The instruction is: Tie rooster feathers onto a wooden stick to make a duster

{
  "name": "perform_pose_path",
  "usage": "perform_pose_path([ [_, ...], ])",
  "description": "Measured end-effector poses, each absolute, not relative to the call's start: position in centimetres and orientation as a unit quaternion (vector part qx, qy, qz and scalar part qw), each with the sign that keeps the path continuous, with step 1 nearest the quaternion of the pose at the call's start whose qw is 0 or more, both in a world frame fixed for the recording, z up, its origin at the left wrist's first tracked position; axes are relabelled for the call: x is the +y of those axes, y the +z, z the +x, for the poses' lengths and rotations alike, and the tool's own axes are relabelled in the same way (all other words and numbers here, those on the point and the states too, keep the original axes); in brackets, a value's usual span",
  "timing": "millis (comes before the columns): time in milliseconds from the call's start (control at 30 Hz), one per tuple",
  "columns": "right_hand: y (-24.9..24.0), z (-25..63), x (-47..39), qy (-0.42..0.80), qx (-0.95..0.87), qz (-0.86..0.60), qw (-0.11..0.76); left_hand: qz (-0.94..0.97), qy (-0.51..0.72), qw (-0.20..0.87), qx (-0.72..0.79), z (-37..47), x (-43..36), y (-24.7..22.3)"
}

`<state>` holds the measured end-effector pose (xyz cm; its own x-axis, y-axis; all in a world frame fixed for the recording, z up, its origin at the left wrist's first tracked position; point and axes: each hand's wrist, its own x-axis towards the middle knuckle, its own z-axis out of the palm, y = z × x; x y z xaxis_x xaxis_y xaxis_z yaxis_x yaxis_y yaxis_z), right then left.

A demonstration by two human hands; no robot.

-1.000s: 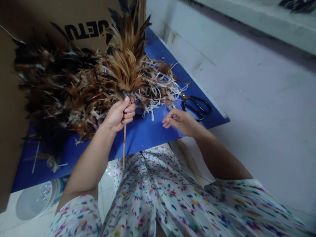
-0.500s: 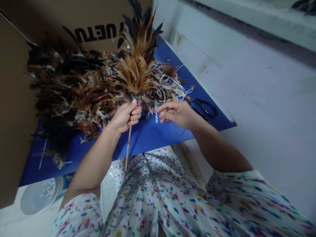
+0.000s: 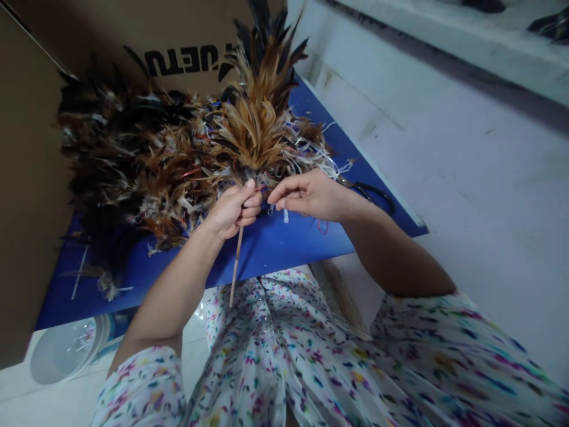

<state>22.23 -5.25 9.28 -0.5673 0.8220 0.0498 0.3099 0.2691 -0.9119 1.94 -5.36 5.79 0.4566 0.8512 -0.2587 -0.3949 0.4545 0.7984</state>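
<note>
My left hand [image 3: 235,212] is wrapped round the thin stick of a feather duster [image 3: 256,133], just below its brown and black feathers. The bare lower end of the stick [image 3: 236,270] points down toward my lap. Close by on the right, my right hand [image 3: 311,196] has its thumb and forefinger pinched together on a red thread [image 3: 323,228]. A loop of that thread hangs below the hand, and a bit of red shows at the left fingers. Behind both hands lies a heap of loose feathers [image 3: 146,160] with white strips among them.
Black-handled scissors [image 3: 377,191] lie right of my right hand, partly hidden by it. The blue tabletop [image 3: 293,249] meets a pale wall [image 3: 466,160] on the right. Cardboard [image 3: 106,29] stands behind and left. A plastic bucket [image 3: 62,353] sits on the floor below.
My right hand has moved left, closer to my left hand, and the hanging thread loop looks smaller. My left hand keeps its hold on the duster. The view has shifted slightly.
</note>
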Motion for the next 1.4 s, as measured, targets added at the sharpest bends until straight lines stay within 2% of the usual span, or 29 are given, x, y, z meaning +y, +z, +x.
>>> perform_pose_path([
  [267,9.6,21.9,-4.0,0.535,-0.718,-0.370,0.249,0.337,0.394,0.780,0.352,2.1,-5.4,5.7],
  [533,9.5,21.0,-3.5,0.596,-0.654,-0.369,0.285,0.340,0.388,0.779,0.357,2.3,-5.5,5.7],
  [1100,9.9,21.1,-3.2,0.602,-0.616,-0.396,0.318,0.421,0.359,0.756,0.350,2.4,-5.7,5.1],
  [1400,10.6,23.8,-3.4,0.628,-0.601,-0.408,0.279,0.464,0.359,0.683,0.435,2.8,-6.2,6.1],
])
